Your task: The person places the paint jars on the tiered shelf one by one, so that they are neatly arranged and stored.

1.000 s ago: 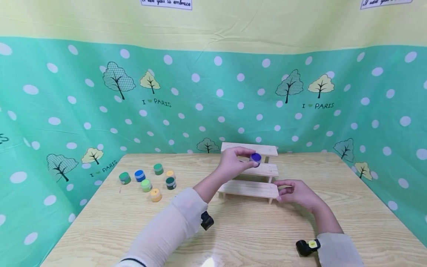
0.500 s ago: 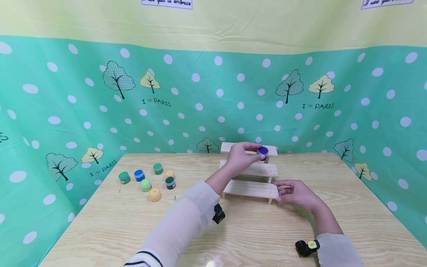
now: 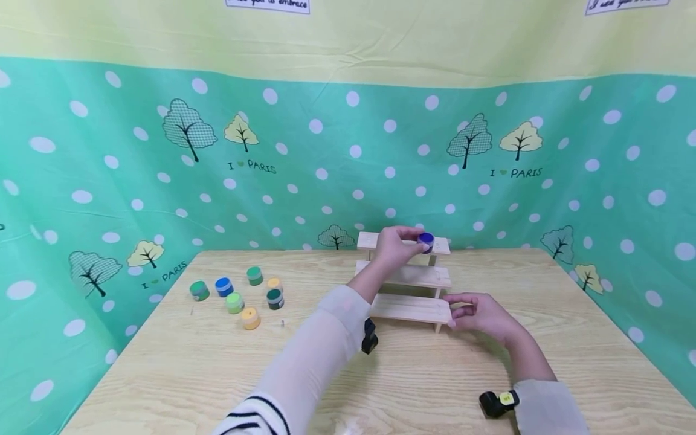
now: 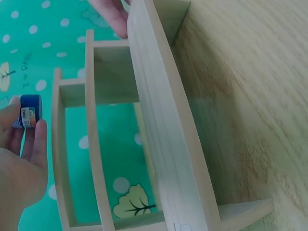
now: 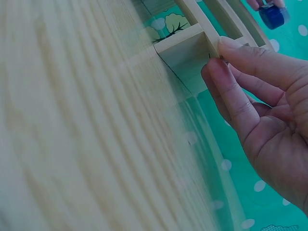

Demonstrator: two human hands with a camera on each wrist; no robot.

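Observation:
My left hand (image 3: pixel 393 248) pinches a small dark-blue paint jar (image 3: pixel 426 242) between thumb and fingers, at the right part of the top tier of a wooden three-tier stand (image 3: pixel 410 308). In the left wrist view the jar (image 4: pixel 31 110) shows a pale label on its side and sits beside the top board. My right hand (image 3: pixel 481 317) pinches the right end of the stand's lowest board. The right wrist view has the thumb on the upper face of that board (image 5: pixel 207 33) and the fingertips beneath it.
Several paint jars stand at the left of the table: greens such as a light green jar (image 3: pixel 235 302), a blue jar (image 3: pixel 223 286) and yellow-orange ones like the front jar (image 3: pixel 251 318). A polka-dot curtain (image 3: pixel 304 151) hangs right behind the table (image 3: pixel 424 380).
My left hand has carried the blue jar up and to the right, from in front of the middle tier to the top tier. The right hand keeps its place on the lowest board.

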